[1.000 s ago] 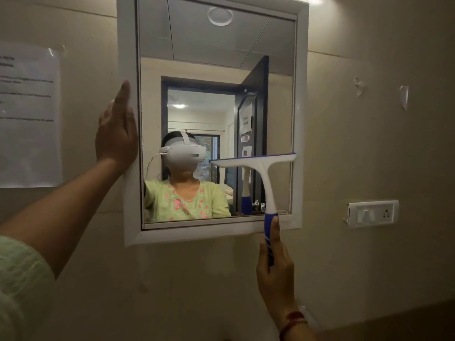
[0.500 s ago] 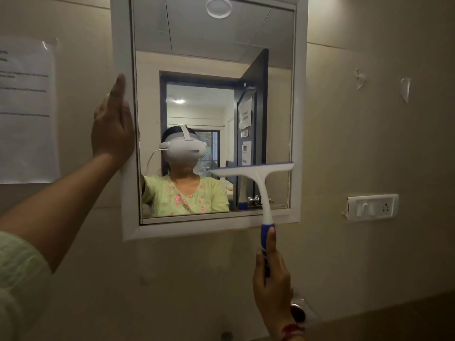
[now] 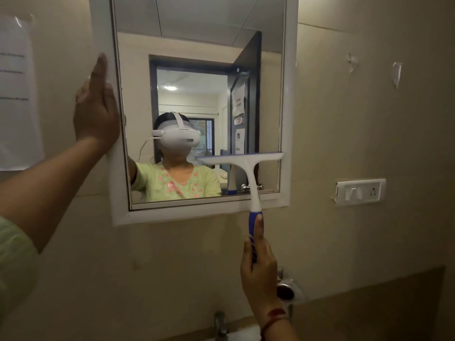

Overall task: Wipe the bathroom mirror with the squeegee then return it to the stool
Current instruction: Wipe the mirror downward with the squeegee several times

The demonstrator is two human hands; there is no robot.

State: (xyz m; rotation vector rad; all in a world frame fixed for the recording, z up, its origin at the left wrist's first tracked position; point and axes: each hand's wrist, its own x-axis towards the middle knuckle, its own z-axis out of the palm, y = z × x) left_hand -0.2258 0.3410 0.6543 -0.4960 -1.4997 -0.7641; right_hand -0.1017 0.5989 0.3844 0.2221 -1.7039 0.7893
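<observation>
The right hand (image 3: 258, 274) grips the squeegee (image 3: 246, 168) low on the mirror (image 3: 197, 40); the left hand (image 3: 96, 112) lies flat on the frame. Wiping seems nearly done; the stool return remains.

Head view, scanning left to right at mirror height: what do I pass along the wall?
Paper notice → left hand on the mirror frame → squeegee blade on the glass, held by the right hand → switch plate.
</observation>
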